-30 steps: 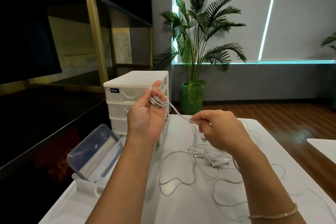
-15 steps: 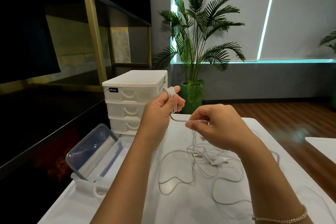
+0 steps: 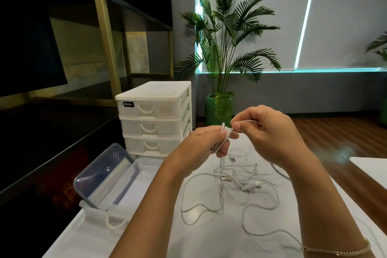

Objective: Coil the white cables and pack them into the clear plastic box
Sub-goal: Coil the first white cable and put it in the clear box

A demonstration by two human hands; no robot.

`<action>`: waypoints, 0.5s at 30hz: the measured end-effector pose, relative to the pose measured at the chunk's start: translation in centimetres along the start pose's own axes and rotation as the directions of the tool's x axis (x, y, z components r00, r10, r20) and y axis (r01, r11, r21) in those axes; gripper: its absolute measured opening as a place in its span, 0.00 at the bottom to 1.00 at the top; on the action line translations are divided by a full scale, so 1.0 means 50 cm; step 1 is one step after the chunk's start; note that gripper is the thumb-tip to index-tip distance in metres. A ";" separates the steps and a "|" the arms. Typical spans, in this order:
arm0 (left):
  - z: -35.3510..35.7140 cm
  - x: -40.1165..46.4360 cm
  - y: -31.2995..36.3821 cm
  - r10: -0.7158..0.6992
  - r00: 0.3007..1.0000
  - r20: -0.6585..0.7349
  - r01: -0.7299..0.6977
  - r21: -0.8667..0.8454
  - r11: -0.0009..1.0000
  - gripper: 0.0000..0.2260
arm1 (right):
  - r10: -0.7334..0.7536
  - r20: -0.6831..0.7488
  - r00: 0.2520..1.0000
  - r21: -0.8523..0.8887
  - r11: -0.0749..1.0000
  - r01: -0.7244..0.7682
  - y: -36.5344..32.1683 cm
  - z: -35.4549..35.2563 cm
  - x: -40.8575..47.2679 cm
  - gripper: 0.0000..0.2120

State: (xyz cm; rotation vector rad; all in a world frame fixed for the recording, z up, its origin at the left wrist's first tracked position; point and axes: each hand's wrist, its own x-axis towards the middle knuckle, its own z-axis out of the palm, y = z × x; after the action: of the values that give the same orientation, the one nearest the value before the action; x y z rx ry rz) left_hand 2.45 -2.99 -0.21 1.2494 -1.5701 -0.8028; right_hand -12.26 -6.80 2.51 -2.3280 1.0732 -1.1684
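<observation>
We hold the thin white cable coil point(image 3: 223, 139) above the white table point(image 3: 146, 226), a small bundle of loops gathered in our left hand point(image 3: 201, 148), whose fingers curl around it. Our right hand point(image 3: 270, 132) pinches the free strand between thumb and forefinger just beside the coil, touching it at the top. The rest of this cable hangs down to the loose white cables with metal plugs point(image 3: 240, 186), which lie tangled on the table below. We judge the cable light, soft and a little springy, so the loops may open if the grip relaxes; it is best to take it across all the loops together and guide the strand near the bundle, not near the plugs. The clear plastic box point(image 3: 144, 168) stands open to the left on the table, its lid point(image 3: 102, 174) leaning up at the edge, and we see no cable inside. Behind it stands a white plastic three-drawer cabinet point(image 3: 155, 117), farther back a green palm plant point(image 3: 226, 48).
</observation>
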 end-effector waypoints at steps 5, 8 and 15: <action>0.008 -0.003 0.009 0.009 0.991 0.132 0.005 -0.107 0.994 0.14 | -0.005 -0.026 1.000 0.068 0.998 0.006 0.004 0.002 0.002 0.10; 0.003 -0.006 0.008 0.039 0.985 0.170 -0.003 -0.208 0.978 0.13 | -0.008 -0.062 0.998 0.168 0.986 0.018 0.010 0.007 0.002 0.12; 0.006 -0.008 0.013 0.119 0.951 0.284 0.030 -0.469 0.883 0.14 | 0.079 -0.232 0.970 0.409 0.912 0.024 0.018 0.022 0.007 0.10</action>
State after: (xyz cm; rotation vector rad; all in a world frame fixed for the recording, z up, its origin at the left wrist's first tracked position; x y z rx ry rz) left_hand 1.97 -2.44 0.14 0.7538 -1.5095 -1.3065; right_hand -11.72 -7.71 1.51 -1.8755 0.8296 -1.5315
